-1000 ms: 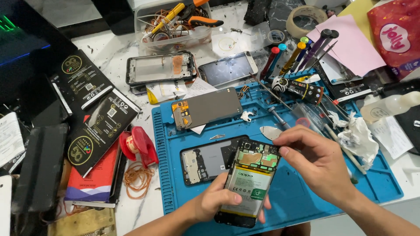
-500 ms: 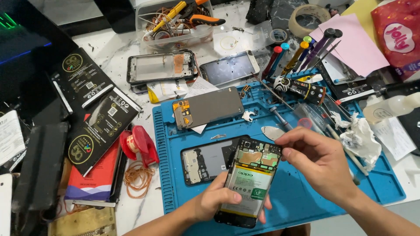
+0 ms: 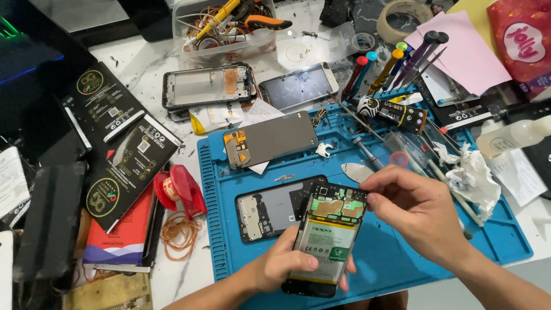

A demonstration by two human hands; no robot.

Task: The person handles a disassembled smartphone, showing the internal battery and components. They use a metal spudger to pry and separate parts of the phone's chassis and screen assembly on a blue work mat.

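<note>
Opened phone (image 3: 324, 238), back cover off, battery and green circuit board exposed, held tilted above the near part of the blue work mat (image 3: 402, 258). Clamped at its lower half by the left hand (image 3: 284, 264), thumb across the battery. Pinched at its top right corner by the right hand (image 3: 416, 212), fingertips together on the edge. Just left, flat on the mat, a black rear cover (image 3: 270, 209). Farther off, a grey panel (image 3: 271, 139). Beyond the mat on the bench, screwdrivers (image 3: 396, 63) and a red tape dispenser (image 3: 178, 192).
</note>
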